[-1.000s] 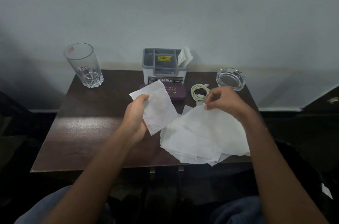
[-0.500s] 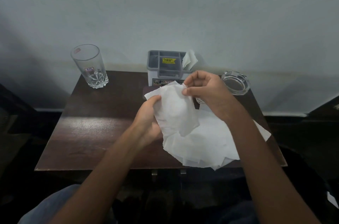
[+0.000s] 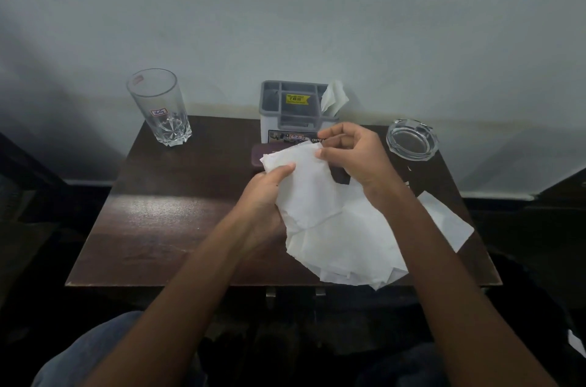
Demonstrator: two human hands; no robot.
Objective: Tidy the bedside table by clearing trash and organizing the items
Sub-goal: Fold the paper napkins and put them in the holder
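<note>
My left hand (image 3: 269, 193) and right hand (image 3: 352, 152) pinch one tissue (image 3: 309, 187) by its far edge, hanging over the tissue pile (image 3: 345, 247) at the table's (image 3: 165, 215) near-right corner.

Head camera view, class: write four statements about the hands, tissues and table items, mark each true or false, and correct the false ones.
1. Both the left hand and right hand grip one white tissue. True.
2. The drinking glass lies on its side. False: it stands upright.
3. The glass ashtray holds crumpled tissues. False: it looks empty.
4. A tissue sticks up from the grey organizer. True.
</note>
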